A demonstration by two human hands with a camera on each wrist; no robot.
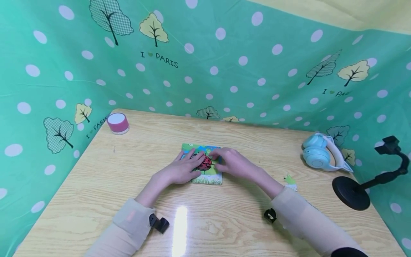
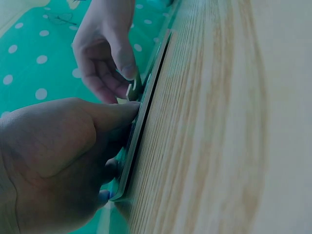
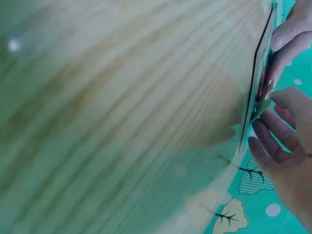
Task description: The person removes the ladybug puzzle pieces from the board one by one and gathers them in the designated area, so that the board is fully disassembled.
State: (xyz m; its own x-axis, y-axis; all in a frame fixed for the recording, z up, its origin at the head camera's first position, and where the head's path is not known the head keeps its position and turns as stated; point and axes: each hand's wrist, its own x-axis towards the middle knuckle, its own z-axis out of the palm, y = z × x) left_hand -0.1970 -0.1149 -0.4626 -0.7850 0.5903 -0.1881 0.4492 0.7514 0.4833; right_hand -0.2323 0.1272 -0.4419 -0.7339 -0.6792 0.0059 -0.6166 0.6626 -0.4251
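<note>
A jigsaw puzzle board (image 1: 207,180) with a ladybug picture lies flat on the wooden table. Across its left side rests my left hand (image 1: 181,170), fingers spread and fairly straight on the picture. At the right side of the board, my right hand (image 1: 233,162) pinches a puzzle piece (image 2: 131,91) between thumb and fingers. That piece (image 3: 263,102) is tilted up from the board in both wrist views. My hands hide parts of the picture.
A loose green and white puzzle piece (image 1: 290,182) lies near my right forearm. Blue headphones (image 1: 321,155) and a black stand (image 1: 351,192) are at the right. At the far left corner stands a pink round container (image 1: 117,124). A dotted green cloth (image 1: 208,67) hangs behind the table.
</note>
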